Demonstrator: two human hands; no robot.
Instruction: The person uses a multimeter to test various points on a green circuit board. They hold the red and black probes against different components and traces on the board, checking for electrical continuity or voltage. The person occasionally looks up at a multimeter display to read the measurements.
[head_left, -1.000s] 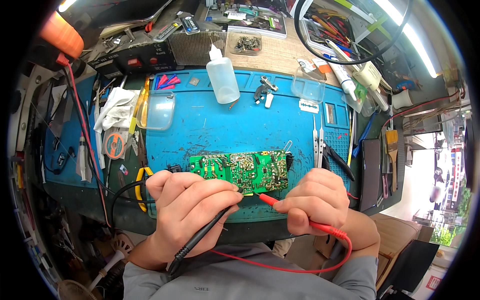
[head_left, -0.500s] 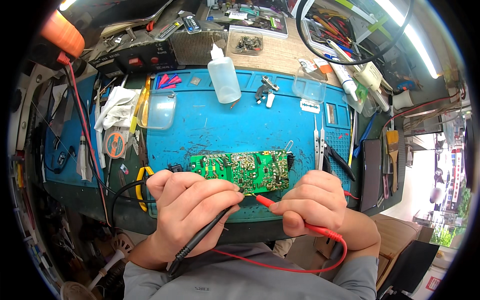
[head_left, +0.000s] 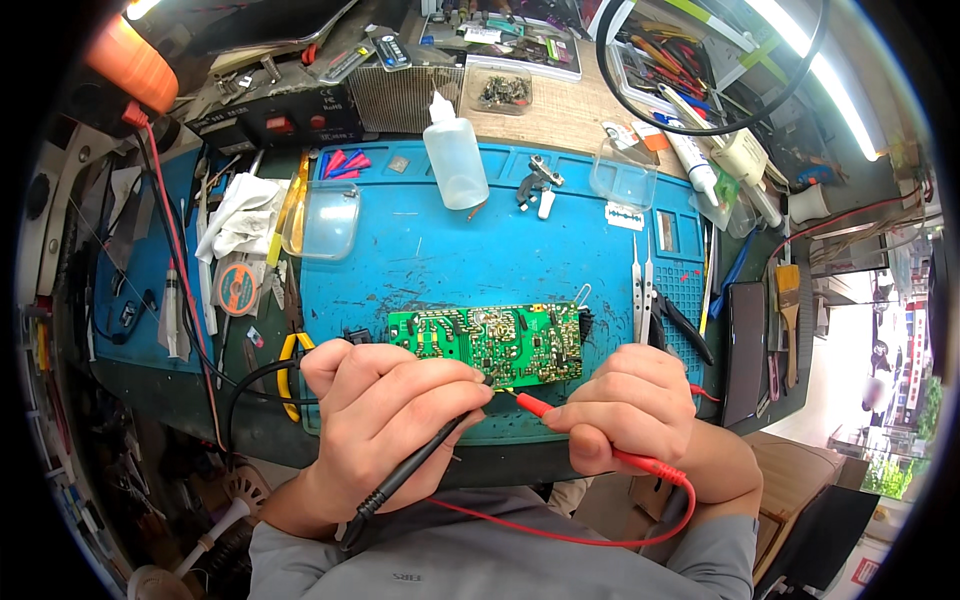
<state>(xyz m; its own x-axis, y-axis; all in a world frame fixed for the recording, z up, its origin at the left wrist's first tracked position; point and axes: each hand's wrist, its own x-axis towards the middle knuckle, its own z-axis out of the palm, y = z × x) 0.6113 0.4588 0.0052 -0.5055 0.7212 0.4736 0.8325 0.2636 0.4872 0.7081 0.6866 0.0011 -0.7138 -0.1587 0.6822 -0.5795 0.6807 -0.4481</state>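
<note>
A green circuit board (head_left: 540, 345) lies solder side up on the blue work mat (head_left: 420, 255), close to its near edge. My left hand (head_left: 395, 410) is closed round a black test probe (head_left: 400, 475), with its tip end by the board's near edge. In my right hand (head_left: 630, 405) is a red test probe (head_left: 532, 404), slanting in from the right. Its tip meets or nearly meets the board's near edge beside the black one; I cannot tell whether either touches. A red lead (head_left: 560, 543) loops from the red probe across my front.
Tweezers (head_left: 642, 290) and black-handled pliers (head_left: 685, 328) lie right of the board, with a phone (head_left: 742, 350) beyond. Farther back stand a squeeze bottle (head_left: 455, 160) and a clear plastic box (head_left: 330, 220). Yellow-handled pliers (head_left: 287, 375) and a black cable (head_left: 245, 390) lie left of my left hand.
The whole view has shifted slightly, so the mat and board sit a little farther right. Both hands keep nearly the same hold on the probes at the board's near edge.
</note>
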